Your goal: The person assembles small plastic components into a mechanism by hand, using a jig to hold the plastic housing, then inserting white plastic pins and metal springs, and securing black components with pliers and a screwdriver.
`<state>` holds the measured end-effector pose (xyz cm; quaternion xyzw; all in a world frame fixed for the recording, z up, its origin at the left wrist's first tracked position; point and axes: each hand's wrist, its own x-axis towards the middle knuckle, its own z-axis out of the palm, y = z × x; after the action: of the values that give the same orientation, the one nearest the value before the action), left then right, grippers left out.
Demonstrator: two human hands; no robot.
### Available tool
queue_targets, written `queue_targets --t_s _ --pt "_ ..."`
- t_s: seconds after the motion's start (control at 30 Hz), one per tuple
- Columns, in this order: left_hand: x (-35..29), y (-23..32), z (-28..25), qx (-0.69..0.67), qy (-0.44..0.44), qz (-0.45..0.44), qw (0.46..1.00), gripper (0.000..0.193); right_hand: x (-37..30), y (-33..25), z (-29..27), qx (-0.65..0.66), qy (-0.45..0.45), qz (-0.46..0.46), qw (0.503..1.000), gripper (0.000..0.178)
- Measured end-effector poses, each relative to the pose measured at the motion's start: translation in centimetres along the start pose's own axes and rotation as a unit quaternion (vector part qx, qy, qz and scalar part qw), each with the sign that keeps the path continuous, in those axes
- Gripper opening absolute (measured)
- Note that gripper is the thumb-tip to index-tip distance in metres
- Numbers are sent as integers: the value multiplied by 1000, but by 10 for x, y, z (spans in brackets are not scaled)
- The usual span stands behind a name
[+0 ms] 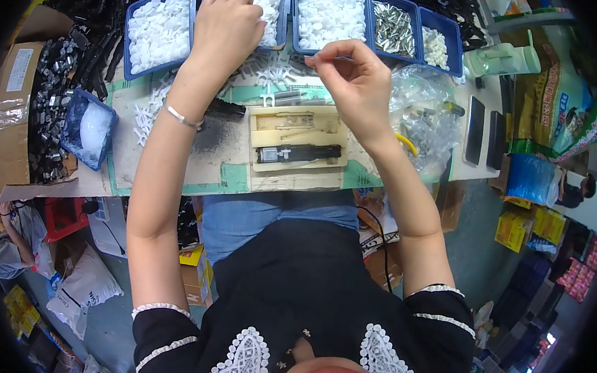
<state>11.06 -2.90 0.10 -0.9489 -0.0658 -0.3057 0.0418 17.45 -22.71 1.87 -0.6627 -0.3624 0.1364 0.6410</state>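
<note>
My left hand reaches over a blue bin of small white plastic parts. Its fingers are bent down toward the parts, and whatever they grip is hidden. In front of the neighbouring bin, my right hand is closed in a pinch, thumb against forefinger; anything between the tips is too small to name. Below and between the hands lies a cream-coloured fixture block with two recesses. A black elongated part with a grey piece at its left end rests in the nearer recess.
Blue bins hold white parts, metal pins and small cream pieces. Loose white clips lie behind the fixture. A clear plastic bag and a phone are at right; a carton of black parts stands left.
</note>
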Motion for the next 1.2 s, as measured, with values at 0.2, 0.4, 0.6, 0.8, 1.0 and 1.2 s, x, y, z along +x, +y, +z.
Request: queue_targets --t_s 0.2,0.4,0.6,0.8,1.0,1.2 --pt "6 -6 4 74 -70 59 993 9 -8 2 -2 -34 -15 -32 999 6" --pt "-13 27 -28 -78 47 21 996 5 -15 -8 4 38 39 -51 997 10" --pt "-53 85 -65 -730 7 -337 594 14 -33 -15 7 -54 25 -166 984 17" --pt "-66 102 -70 -753 41 -348 557 13 -44 -21 8 -47 23 -172 984 21" --pt "-82 118 -74 -707 99 -333 616 10 -51 -30 3 -216 -41 -303 927 21" --pt "-112 128 -88 -738 64 -359 567 23 -82 -41 -1 -165 -75 -113 977 23"
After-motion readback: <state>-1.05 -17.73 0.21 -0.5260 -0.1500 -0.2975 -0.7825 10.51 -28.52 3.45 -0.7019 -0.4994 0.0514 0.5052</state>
